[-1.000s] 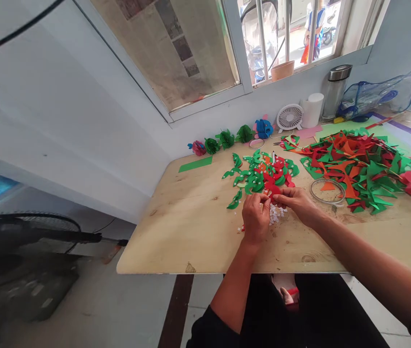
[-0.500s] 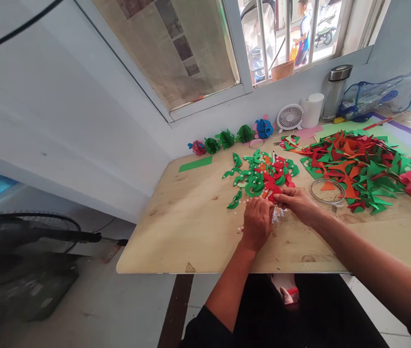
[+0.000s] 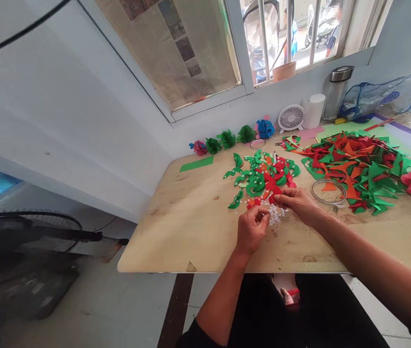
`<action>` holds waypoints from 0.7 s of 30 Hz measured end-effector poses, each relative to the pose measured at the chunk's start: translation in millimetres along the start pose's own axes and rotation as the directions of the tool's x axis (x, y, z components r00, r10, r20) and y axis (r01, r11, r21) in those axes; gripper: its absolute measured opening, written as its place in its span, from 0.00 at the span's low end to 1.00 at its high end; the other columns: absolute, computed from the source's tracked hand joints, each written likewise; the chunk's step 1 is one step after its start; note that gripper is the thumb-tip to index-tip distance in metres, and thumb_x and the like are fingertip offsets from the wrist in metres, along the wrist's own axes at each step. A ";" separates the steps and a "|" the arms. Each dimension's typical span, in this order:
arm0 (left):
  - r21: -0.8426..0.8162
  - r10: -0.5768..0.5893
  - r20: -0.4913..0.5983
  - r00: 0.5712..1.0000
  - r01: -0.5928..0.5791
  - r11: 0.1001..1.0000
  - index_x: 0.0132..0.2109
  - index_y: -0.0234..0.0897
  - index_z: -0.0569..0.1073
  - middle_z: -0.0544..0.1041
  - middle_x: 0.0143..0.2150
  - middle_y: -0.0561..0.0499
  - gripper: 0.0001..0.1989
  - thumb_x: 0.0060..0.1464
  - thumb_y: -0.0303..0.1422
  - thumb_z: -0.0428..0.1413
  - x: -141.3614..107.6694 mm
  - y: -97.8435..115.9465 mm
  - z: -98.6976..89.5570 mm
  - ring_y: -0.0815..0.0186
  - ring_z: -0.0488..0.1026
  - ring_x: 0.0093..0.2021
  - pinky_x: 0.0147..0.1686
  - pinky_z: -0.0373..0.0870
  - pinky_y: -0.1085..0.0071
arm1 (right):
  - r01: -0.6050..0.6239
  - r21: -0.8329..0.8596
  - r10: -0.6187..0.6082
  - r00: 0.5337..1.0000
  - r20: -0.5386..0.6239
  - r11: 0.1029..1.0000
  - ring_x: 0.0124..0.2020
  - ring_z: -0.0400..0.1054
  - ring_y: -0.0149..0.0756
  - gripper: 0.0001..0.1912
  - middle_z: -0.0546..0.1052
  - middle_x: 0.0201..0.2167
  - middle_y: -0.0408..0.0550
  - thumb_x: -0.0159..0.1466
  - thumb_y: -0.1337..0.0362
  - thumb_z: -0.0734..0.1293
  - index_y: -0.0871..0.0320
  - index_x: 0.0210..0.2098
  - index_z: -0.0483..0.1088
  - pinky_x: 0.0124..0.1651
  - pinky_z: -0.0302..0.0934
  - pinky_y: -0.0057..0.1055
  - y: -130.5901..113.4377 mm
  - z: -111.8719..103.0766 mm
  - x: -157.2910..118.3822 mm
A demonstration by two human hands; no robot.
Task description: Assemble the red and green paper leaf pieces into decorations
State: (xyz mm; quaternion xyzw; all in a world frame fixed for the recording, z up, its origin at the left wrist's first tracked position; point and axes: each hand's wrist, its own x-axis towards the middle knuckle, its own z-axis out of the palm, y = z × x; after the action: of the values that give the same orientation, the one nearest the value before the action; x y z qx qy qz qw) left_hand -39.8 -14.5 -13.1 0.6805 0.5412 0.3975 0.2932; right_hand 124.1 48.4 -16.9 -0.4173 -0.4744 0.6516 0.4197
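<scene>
Between the thumb and fingers of my right hand (image 3: 299,204) is a red paper cutout (image 3: 274,195), held just over the table. My left hand (image 3: 253,227) is a short way to the left, thumb and fingertips pinched together; whatever sits in the pinch is too small to make out. Small white bits (image 3: 275,215) lie scattered between and beneath the two hands. Just beyond them spreads a heap of green cutouts (image 3: 254,185) mixed with red and orange ones, many dotted with white squares.
A large pile of red, green and orange paper scraps (image 3: 364,166) covers the right side, with a roll of tape (image 3: 328,192) at its edge. Folded paper figures (image 3: 227,138), a small white fan (image 3: 291,118) and a glass bottle (image 3: 336,94) line the wall.
My left hand has drawn away from the right hand, to the left and slightly toward me. My right hand keeps its place with the red cutout.
</scene>
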 end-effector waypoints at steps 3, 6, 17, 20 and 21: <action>-0.088 -0.061 0.013 0.998 0.062 0.994 0.36 0.35 0.74 0.74 0.27 0.52 0.08 0.51 0.29 0.52 5.7 0.1 -0.4 0.71 0.68 0.25 0.26 0.65 0.75 | 0.008 -0.009 -0.008 1.000 0.005 1.000 0.21 0.59 0.27 0.16 0.73 0.20 0.43 0.48 0.52 0.72 0.59 0.22 0.71 0.25 0.51 0.28 0.9 -0.7 0.5; -0.150 -0.111 -0.078 0.991 0.098 0.984 0.38 0.35 0.75 0.77 0.34 0.48 0.09 0.49 0.30 0.54 13.4 2.0 0.9 0.69 0.71 0.30 0.30 0.67 0.73 | 0.019 -0.013 -0.018 0.999 0.029 1.000 0.21 0.59 0.27 0.16 0.73 0.21 0.44 0.48 0.52 0.72 0.60 0.24 0.73 0.26 0.51 0.27 2.3 -1.2 1.0; -0.508 -0.408 0.001 0.913 0.352 0.786 0.25 0.33 0.72 0.74 0.24 0.52 0.05 0.41 0.31 0.58 34.3 17.0 9.6 0.73 0.67 0.22 0.24 0.62 0.76 | 0.050 -0.010 -0.049 0.993 0.109 0.999 0.22 0.59 0.27 0.14 0.73 0.22 0.43 0.51 0.54 0.71 0.59 0.25 0.73 0.27 0.51 0.28 0.1 -1.8 -1.1; -0.552 -0.444 0.047 0.895 0.394 0.735 0.24 0.33 0.72 0.73 0.22 0.53 0.04 0.40 0.30 0.57 34.1 18.7 7.4 0.74 0.67 0.21 0.22 0.60 0.77 | 0.054 -0.015 -0.051 0.991 0.123 0.998 0.23 0.59 0.27 0.13 0.73 0.22 0.43 0.52 0.55 0.71 0.59 0.25 0.73 0.28 0.52 0.28 0.7 -2.3 -1.0; -0.563 -0.454 0.065 0.889 0.408 0.719 0.23 0.33 0.72 0.73 0.21 0.53 0.04 0.40 0.30 0.57 33.9 19.0 6.5 0.74 0.67 0.21 0.22 0.59 0.78 | 0.055 -0.013 -0.053 0.990 0.128 0.998 0.23 0.59 0.27 0.12 0.73 0.22 0.42 0.52 0.55 0.71 0.59 0.25 0.73 0.28 0.52 0.28 1.1 -2.5 -0.9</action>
State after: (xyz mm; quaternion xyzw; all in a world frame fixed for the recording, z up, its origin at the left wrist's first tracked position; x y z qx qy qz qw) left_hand -21.3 14.0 6.9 0.4025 0.5541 0.4857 0.5432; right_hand 126.5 48.0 -18.3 -0.3654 -0.5165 0.6615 0.4027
